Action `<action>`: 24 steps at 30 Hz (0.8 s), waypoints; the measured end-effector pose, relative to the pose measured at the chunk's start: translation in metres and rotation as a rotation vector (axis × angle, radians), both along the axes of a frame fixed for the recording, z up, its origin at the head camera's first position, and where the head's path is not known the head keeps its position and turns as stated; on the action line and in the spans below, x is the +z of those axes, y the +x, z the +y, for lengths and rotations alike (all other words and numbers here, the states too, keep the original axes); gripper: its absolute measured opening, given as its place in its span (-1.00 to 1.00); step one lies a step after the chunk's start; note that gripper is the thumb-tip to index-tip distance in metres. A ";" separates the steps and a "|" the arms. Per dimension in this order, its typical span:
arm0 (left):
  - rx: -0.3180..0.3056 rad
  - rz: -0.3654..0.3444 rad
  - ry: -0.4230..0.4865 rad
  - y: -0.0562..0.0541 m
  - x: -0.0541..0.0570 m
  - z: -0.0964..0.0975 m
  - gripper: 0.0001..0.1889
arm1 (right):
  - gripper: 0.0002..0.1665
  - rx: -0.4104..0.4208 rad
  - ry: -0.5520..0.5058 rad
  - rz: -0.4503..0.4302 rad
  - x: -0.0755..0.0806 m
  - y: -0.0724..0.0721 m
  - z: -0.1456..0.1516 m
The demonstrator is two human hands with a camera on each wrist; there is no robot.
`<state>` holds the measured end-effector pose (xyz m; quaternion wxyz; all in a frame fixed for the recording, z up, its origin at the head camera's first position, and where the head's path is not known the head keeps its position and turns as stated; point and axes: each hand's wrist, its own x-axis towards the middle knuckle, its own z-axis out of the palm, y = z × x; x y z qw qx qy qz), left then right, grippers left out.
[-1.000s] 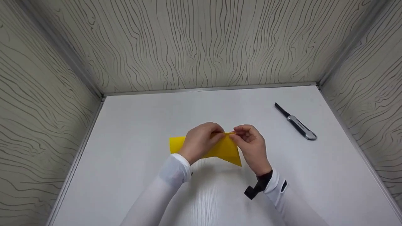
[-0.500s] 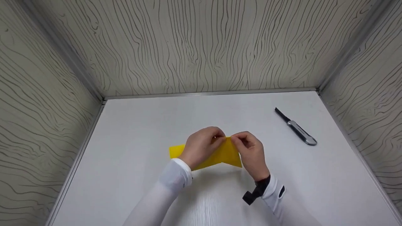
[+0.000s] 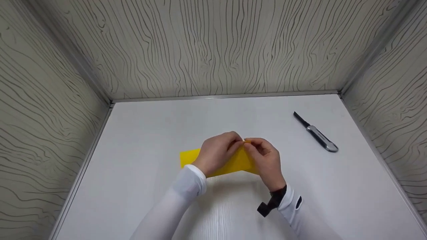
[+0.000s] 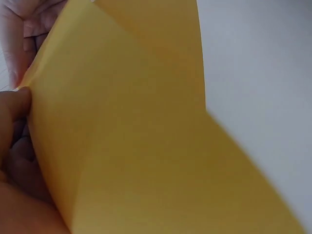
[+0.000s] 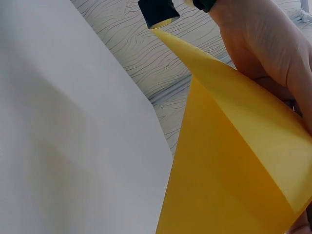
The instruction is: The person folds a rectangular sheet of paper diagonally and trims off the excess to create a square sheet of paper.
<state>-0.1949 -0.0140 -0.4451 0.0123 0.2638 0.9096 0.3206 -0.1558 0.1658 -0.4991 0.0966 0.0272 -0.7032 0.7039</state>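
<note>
A sheet of yellow paper point(image 3: 236, 162) is folded and held up over the middle of the table. My left hand point(image 3: 217, 149) pinches its upper edge between thumb and fingers. Close beside it, my right hand point(image 3: 269, 160) pinches the same edge at the right end, the fingertips of both hands almost meeting. The left wrist view has the paper point(image 4: 141, 122) bending along its length, with an angled notch in its lower outline. From the right wrist, a crease point(image 5: 239, 129) runs between two flaps of the sheet. The left palm hides part of the paper in the head view.
A box cutter point(image 3: 315, 131) with a black and silver handle lies at the right back of the white table point(image 3: 143, 133). Wood-patterned walls point(image 3: 206, 50) rise at the back and both sides. A small black camera point(image 3: 265, 209) is strapped at the right wrist.
My left hand has shifted slightly right along the paper's top edge. The paper's lower right corner, which hung out before, is now drawn up and partly covered by my right hand.
</note>
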 end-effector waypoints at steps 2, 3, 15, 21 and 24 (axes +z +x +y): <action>-0.002 0.009 0.006 -0.001 0.001 0.000 -0.77 | -0.72 -0.001 0.003 -0.023 0.000 0.000 0.001; -0.003 0.011 0.009 -0.001 0.001 -0.001 -0.77 | -0.72 -0.007 0.008 -0.034 0.000 0.000 0.001; 0.006 -0.059 -0.012 -0.001 0.001 -0.009 -0.75 | -0.63 -0.043 0.031 -0.151 0.003 -0.002 0.000; 0.004 -0.057 -0.038 0.000 0.002 -0.010 -0.74 | -0.59 -0.024 -0.022 -0.152 0.004 -0.002 -0.003; -0.003 -0.039 -0.053 0.001 0.001 -0.009 -0.73 | -0.60 -0.025 -0.027 -0.154 0.005 -0.002 -0.004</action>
